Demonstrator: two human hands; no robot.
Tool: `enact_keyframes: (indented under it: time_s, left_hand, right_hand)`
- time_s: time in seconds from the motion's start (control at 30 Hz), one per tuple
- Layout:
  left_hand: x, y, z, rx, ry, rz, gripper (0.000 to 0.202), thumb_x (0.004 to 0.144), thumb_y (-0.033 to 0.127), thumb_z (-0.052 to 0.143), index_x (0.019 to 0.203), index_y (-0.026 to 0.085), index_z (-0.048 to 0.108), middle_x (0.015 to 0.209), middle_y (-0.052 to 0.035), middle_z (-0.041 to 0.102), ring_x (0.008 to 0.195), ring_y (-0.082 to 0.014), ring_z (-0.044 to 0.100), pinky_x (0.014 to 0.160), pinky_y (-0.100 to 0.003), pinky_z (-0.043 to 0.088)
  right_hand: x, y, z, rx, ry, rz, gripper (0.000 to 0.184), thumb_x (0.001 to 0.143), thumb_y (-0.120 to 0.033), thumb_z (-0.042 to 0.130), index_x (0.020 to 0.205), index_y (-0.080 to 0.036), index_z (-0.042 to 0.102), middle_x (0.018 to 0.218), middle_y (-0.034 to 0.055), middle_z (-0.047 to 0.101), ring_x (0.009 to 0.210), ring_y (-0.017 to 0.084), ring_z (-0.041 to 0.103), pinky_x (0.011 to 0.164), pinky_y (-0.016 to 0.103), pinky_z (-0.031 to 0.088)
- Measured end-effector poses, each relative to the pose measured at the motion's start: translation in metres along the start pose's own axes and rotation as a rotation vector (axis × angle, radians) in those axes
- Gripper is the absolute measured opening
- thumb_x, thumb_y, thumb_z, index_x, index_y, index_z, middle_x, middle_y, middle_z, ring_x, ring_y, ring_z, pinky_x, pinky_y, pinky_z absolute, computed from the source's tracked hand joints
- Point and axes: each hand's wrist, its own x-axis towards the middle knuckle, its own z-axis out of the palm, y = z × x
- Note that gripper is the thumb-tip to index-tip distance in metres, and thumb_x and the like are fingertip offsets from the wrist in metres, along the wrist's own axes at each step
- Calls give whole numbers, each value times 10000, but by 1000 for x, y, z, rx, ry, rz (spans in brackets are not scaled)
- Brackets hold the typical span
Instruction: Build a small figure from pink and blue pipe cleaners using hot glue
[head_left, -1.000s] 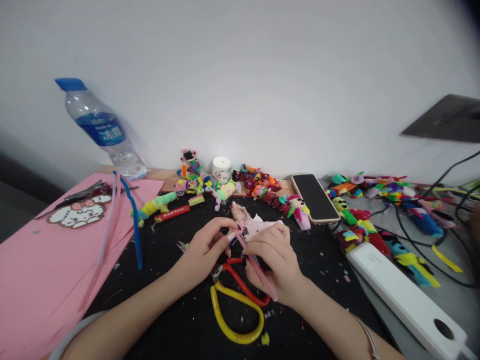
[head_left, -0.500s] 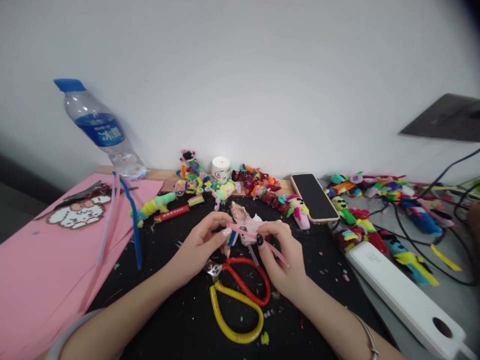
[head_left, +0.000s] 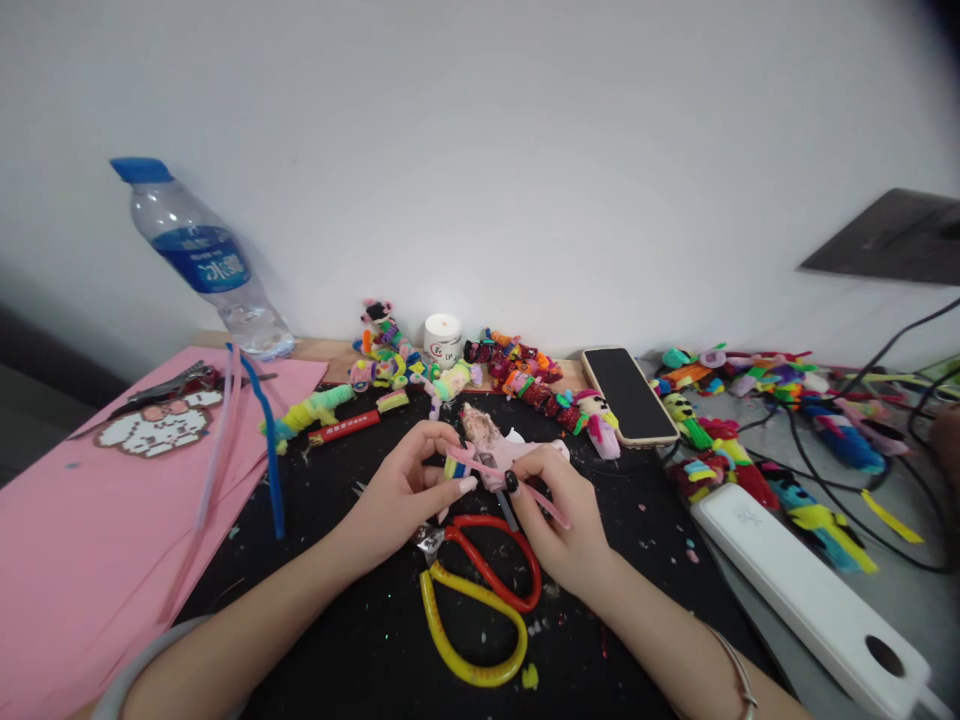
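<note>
Left hand (head_left: 416, 487): curled closed, holding a small blue-yellow striped bundle (head_left: 454, 467)
Right hand (head_left: 566, 515): thumb and forefinger pinching a thin pink strip (head_left: 551, 508)

Craft desk (head_left: 900, 595) with scissors (head_left: 457, 584), fuzzy figures (head_left: 454, 382)

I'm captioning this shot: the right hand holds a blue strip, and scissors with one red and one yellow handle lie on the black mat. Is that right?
Not quite: the head view shows that the strip in the right hand is pink, not blue. The rest of your caption can stand.
</note>
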Motion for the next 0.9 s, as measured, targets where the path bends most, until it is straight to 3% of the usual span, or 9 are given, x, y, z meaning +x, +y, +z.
enact_keyframes:
  time_s: [0.57,0.9]
  left_hand:
    - [1,-3,-1,-112,-111,-27,262,794,203,632,991,250,466,833,18,603,522,-52,535,504,-180,419]
    - [0,-3,-2,-105,-174,-57,265,838,235,583,1059,262,440,867,1,597,477,-34,520,452,-159,405]
  right_hand:
    - [3,2,1,8,40,-46,122,854,-147,497,794,-201,588,733,30,626,694,167,553,656,314,432]
    - [3,2,0,5,56,0,125,850,-146,508,786,-198,602,741,24,650,694,160,592,664,290,450]
